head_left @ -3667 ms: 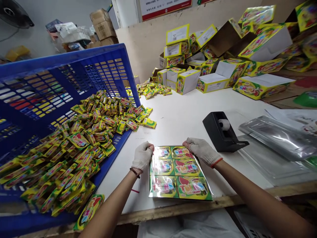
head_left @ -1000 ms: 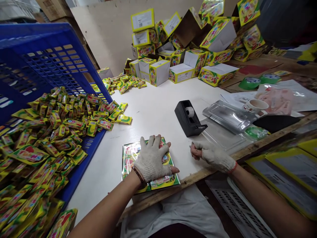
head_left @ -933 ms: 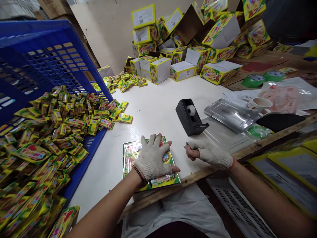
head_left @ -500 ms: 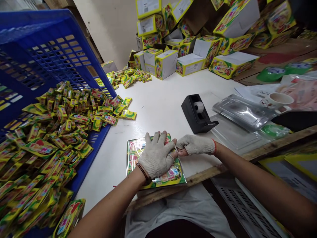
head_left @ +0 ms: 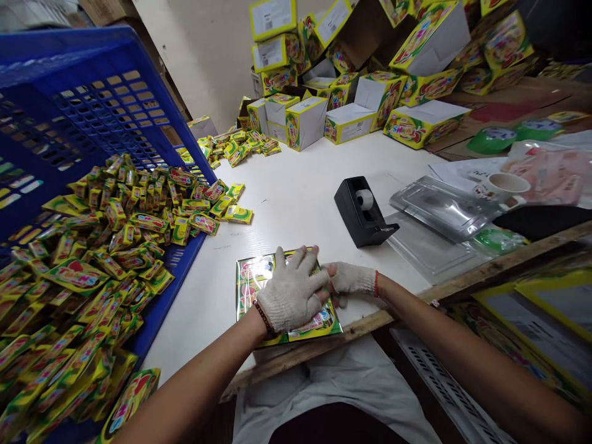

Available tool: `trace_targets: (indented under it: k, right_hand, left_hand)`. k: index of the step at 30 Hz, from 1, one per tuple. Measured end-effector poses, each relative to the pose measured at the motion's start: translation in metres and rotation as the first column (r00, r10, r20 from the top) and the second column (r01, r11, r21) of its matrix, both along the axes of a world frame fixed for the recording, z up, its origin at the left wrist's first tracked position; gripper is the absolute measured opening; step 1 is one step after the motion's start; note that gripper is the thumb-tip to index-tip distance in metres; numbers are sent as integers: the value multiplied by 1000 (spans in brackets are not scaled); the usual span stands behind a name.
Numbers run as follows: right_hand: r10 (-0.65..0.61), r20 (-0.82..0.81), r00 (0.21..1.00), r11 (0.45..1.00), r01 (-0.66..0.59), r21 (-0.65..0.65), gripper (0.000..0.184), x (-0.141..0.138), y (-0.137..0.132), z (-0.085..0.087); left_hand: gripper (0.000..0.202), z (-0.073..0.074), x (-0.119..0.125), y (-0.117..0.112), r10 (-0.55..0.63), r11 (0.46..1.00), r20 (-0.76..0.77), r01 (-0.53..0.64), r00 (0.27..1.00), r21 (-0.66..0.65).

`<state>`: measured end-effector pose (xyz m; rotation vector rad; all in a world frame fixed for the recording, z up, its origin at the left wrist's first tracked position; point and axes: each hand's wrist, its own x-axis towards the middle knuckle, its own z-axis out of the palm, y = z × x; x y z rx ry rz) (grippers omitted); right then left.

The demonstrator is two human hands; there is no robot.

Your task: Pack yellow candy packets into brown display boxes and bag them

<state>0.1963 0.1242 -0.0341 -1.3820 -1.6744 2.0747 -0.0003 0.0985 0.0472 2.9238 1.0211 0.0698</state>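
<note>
A clear-wrapped bundle of yellow-green candy packets (head_left: 252, 285) lies flat near the front edge of the white table (head_left: 296, 197). My left hand (head_left: 293, 293), in a white knit glove, lies flat on top of the bundle with its fingers spread. My right hand (head_left: 348, 280), also gloved, presses against the bundle's right side with its fingers curled; anything in them is hidden behind my left hand. A black tape dispenser (head_left: 363, 211) stands just beyond my right hand.
A tilted blue crate (head_left: 69, 123) at the left spills several loose candy packets (head_left: 120, 240). Yellow cartons (head_left: 351, 92) pile up at the back. Clear plastic trays (head_left: 444, 209) and a cup (head_left: 506, 184) lie at the right, past the wooden table edge (head_left: 370, 320).
My right hand has moved left from the table edge to the bundle's right side. My left hand went from gripping a top corner to lying flat on the bundle.
</note>
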Motion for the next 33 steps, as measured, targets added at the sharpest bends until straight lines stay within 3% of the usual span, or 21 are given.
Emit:
trace_targets:
  k: [4,8,10,13,14,15,18,21,23,26,29,33]
  right_hand:
    - [-164,46,985,979,157,127,22,6,-23,8]
    - [-346,75,935,901,309,303,18,39,-38,23]
    - [-495,100,863,784,394,480,20,64,-34,36]
    - [-770,145,622,491,431,757,23,101,-16,55]
    - [-821,163,547,435,415,799,23,110,-7,60]
    - [-847,188,497,416,400,817,23,117,1,63]
    - [-824,252,507,475,378,794,27,124,25,65]
    - [-787,265,557,513,353,782,28,120,36,63]
    - [-791,253,556,497,344,797,24,116,34,62]
    - [-832,206,515,429,362,828,19,112,19,63]
    - [-864,128,488,378,457,805,26,110,-6,61]
    - [-857,51,513,396,592,702,42,103,-29,41]
  left_hand:
    - [64,3,-36,-25,-309,950,12,309,951,-51]
    - [45,-14,-77,-52,-271,950,-1,268,963,161]
    - [39,-24,-81,-54,-225,945,2,218,974,246]
    - [37,-31,-63,-39,-140,949,-4,135,990,286]
    - [36,-32,-52,-30,-106,952,-2,102,994,289]
    - [36,-33,-41,-20,-72,954,8,66,997,293]
    - [34,-37,-14,8,22,953,98,-50,995,297]
    - [27,-45,-9,23,41,962,218,-97,975,256]
    - [25,-53,-17,24,-15,968,284,-57,959,246]
    - [26,-64,-33,19,-111,952,348,0,931,305]
    - [27,-71,-39,15,-115,937,398,-33,910,347]
    - [27,-74,-38,16,-117,938,437,-45,892,344]
